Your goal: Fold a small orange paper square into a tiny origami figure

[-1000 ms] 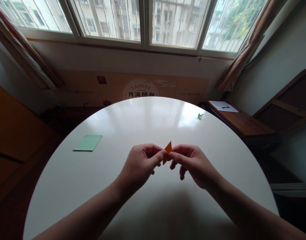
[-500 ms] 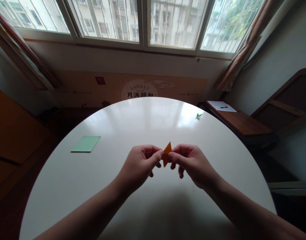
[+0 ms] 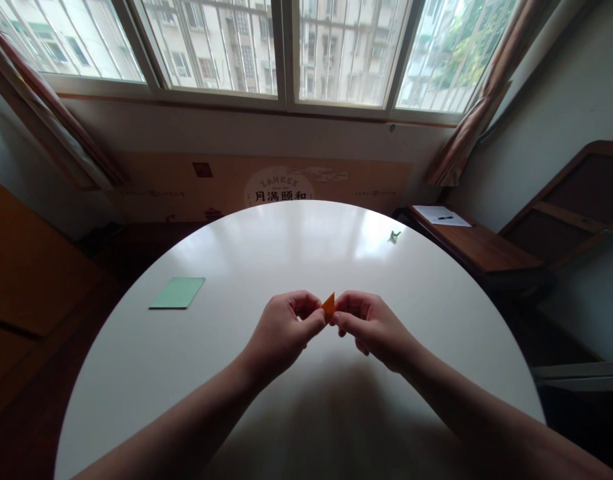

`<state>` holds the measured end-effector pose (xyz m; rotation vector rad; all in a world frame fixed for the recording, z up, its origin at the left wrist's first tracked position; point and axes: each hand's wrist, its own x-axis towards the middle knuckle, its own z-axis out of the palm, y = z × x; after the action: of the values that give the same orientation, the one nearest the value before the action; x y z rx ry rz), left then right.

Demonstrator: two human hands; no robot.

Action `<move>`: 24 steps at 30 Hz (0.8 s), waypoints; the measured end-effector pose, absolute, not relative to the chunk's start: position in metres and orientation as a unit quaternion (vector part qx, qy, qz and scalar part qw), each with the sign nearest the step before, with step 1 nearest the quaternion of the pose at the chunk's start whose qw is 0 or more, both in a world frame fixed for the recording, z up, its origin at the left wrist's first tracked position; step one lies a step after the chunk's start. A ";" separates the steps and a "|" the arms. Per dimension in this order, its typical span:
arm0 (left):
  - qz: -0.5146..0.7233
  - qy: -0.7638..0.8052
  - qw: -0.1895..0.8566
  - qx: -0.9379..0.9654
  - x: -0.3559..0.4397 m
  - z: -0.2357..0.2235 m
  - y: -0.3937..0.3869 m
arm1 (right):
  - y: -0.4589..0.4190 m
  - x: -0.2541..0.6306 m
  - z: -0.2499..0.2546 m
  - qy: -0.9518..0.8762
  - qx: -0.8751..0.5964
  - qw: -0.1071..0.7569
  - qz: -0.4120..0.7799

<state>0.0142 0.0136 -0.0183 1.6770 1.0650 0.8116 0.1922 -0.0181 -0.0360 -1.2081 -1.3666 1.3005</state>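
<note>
A small piece of folded orange paper (image 3: 329,305) is pinched between my two hands above the white table. My left hand (image 3: 289,328) grips its left side between thumb and fingers. From the right, my right hand (image 3: 373,327) pinches the other side with thumb and forefinger, its lower fingers curled loosely beneath. A pointed tip of the paper stands up between the hands; the fingertips cover much of the rest.
A stack of green square paper (image 3: 178,293) lies on the left of the round white table (image 3: 226,253). Toward the back right is a small green folded piece (image 3: 394,237). Beyond the table, a wooden side table (image 3: 496,253) bears a white sheet (image 3: 431,215) and a pen (image 3: 445,218).
The hands have drawn slightly closer together, and less of the orange paper shows, its lower point now covered. The camera view has shifted a little.
</note>
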 end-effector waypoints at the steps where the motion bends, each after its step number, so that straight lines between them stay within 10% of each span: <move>1: 0.333 0.435 0.477 0.688 0.015 -0.019 0.013 | -0.017 0.191 -0.036 -0.562 -0.488 0.435 0.506; 24: 0.334 0.430 0.409 0.732 0.016 -0.029 0.016 | -0.016 0.188 -0.038 -0.659 -0.541 0.424 0.306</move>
<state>0.0159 0.0156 -0.0289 1.8453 1.0834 0.8407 0.1879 -0.0161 -0.0379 -1.3526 -1.6481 0.7653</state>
